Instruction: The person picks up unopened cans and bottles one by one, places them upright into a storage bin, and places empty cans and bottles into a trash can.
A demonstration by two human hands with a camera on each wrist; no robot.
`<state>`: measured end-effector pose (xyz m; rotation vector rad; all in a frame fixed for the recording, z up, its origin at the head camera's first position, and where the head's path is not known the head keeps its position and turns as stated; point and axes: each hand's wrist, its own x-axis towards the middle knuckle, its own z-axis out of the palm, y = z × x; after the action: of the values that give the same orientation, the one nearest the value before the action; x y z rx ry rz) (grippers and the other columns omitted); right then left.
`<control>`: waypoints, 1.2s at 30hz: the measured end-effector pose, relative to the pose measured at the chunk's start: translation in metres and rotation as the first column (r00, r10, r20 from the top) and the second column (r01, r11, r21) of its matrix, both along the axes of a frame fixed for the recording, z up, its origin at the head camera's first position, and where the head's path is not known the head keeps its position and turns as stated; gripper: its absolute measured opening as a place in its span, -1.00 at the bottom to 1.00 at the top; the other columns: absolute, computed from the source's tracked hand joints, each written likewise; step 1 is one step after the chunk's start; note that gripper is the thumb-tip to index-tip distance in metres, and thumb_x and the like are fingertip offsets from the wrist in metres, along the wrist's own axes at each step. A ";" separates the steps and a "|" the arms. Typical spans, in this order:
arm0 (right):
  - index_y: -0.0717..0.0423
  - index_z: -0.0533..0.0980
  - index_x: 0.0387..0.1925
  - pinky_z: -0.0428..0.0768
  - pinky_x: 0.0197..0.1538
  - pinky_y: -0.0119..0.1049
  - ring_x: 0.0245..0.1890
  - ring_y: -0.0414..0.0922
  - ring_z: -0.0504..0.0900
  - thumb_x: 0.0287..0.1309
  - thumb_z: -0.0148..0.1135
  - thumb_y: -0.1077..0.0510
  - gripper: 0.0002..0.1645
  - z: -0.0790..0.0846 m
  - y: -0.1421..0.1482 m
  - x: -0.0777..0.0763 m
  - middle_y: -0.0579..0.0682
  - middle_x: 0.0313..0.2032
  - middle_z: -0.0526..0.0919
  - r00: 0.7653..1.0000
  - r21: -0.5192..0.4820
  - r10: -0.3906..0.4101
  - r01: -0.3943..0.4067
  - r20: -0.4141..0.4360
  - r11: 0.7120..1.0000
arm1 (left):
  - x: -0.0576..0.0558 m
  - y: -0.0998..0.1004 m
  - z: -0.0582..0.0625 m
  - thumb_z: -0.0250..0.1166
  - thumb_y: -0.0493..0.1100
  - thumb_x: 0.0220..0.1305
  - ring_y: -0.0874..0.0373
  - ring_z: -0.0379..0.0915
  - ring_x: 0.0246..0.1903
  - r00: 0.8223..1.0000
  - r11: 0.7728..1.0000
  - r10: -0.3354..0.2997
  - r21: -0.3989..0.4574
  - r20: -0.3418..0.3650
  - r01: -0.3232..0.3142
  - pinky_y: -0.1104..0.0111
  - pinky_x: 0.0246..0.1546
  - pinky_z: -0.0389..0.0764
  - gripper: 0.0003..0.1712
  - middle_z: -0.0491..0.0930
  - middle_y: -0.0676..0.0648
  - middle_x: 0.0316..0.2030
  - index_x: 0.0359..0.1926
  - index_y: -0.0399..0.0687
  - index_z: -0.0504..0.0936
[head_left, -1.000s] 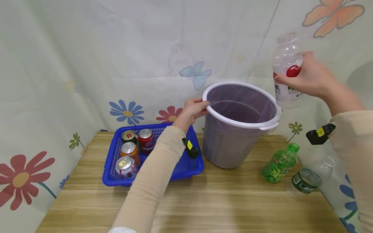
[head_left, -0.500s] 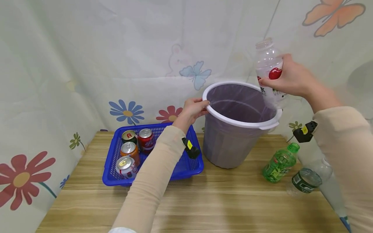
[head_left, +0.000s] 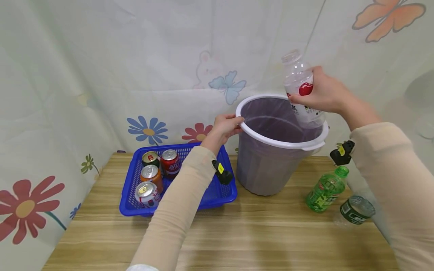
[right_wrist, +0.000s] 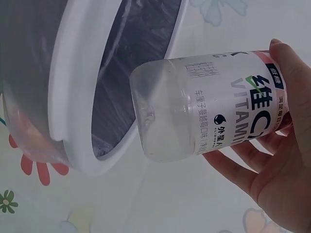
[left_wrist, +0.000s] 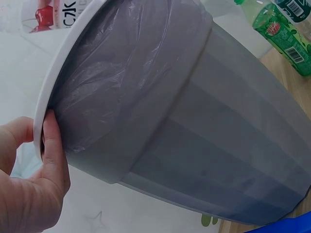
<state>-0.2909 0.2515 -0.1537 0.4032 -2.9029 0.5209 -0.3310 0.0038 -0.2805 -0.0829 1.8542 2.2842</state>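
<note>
A grey trash can with a white rim and a thin bag lining stands on the wooden table. My left hand pinches the rim at its left side, thumb above and fingers below, as the left wrist view also shows. In my right hand is a clear plastic bottle with a white cherry label and no cap. The bottle tilts, its base lowest, over the right part of the can's mouth. Nearest the can on the right is a green plastic bottle.
A blue plastic basket at the left holds several drink cans. Beside the green bottle, a clear bottle with a dark green label is partly covered by my right sleeve. A patterned cloth hangs behind the table.
My right hand has carried the cherry-label bottle leftward and slightly down, from right of the trash can to over its mouth. The left hand has kept its place on the rim.
</note>
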 end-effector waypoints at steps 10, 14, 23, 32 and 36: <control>0.29 -0.12 0.31 0.53 -0.07 0.13 -0.08 0.24 0.42 0.00 0.23 -0.24 0.12 -0.008 -0.010 -0.002 0.33 0.01 0.32 0.999 0.010 0.033 -0.033 0.038 0.999 | 0.000 0.000 0.001 0.22 -0.29 0.20 0.07 0.59 -0.26 1.000 1.000 -0.016 -0.011 0.005 0.016 0.34 -0.20 0.63 -0.51 0.53 -0.20 -0.08 0.17 -0.27 0.42; 0.29 -0.11 0.30 0.52 -0.06 0.12 -0.09 0.23 0.42 -0.01 0.23 -0.24 0.12 -0.011 -0.013 -0.003 0.32 0.00 0.33 0.998 0.025 0.040 -0.041 0.058 0.999 | 0.000 0.000 0.001 0.23 -0.27 0.20 0.06 0.59 -0.23 1.000 1.000 -0.023 -0.011 0.004 0.023 0.35 -0.20 0.63 -0.49 0.52 -0.20 -0.05 0.18 -0.26 0.41; 0.29 -0.07 0.27 0.52 -0.10 0.02 -0.13 0.18 0.44 -0.02 0.25 -0.24 0.09 -0.018 -0.018 -0.005 0.29 -0.05 0.37 0.995 0.043 0.057 -0.060 0.076 0.997 | 0.000 -0.001 0.002 0.23 -0.27 0.20 0.05 0.59 -0.22 1.000 1.000 -0.019 -0.004 0.005 0.019 0.35 -0.19 0.62 -0.49 0.52 -0.20 -0.04 0.19 -0.26 0.40; 0.31 0.01 0.21 0.48 -0.23 -0.17 -0.19 0.12 0.47 -0.05 0.29 -0.20 0.02 -0.025 -0.021 -0.008 0.26 -0.13 0.43 0.994 0.057 0.078 -0.082 0.078 0.995 | 0.001 -0.001 0.002 0.22 -0.28 0.20 0.03 0.59 -0.19 1.000 1.000 -0.020 -0.003 -0.002 0.020 0.36 -0.21 0.63 -0.49 0.52 -0.22 -0.04 0.19 -0.28 0.40; 0.30 0.03 0.19 0.46 -0.28 -0.23 -0.21 0.11 0.48 -0.06 0.30 -0.19 0.01 -0.026 -0.023 -0.008 0.25 -0.15 0.44 0.993 0.056 0.078 -0.083 0.085 0.995 | 0.001 -0.001 0.002 0.22 -0.28 0.20 0.04 0.59 -0.19 1.000 1.000 -0.018 -0.003 0.003 0.018 0.36 -0.22 0.63 -0.48 0.52 -0.21 -0.05 0.19 -0.27 0.40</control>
<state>-0.2987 0.2283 -0.1800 0.5215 -2.9977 0.4744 -0.3299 0.0030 -0.2781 -0.0699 1.8493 2.2686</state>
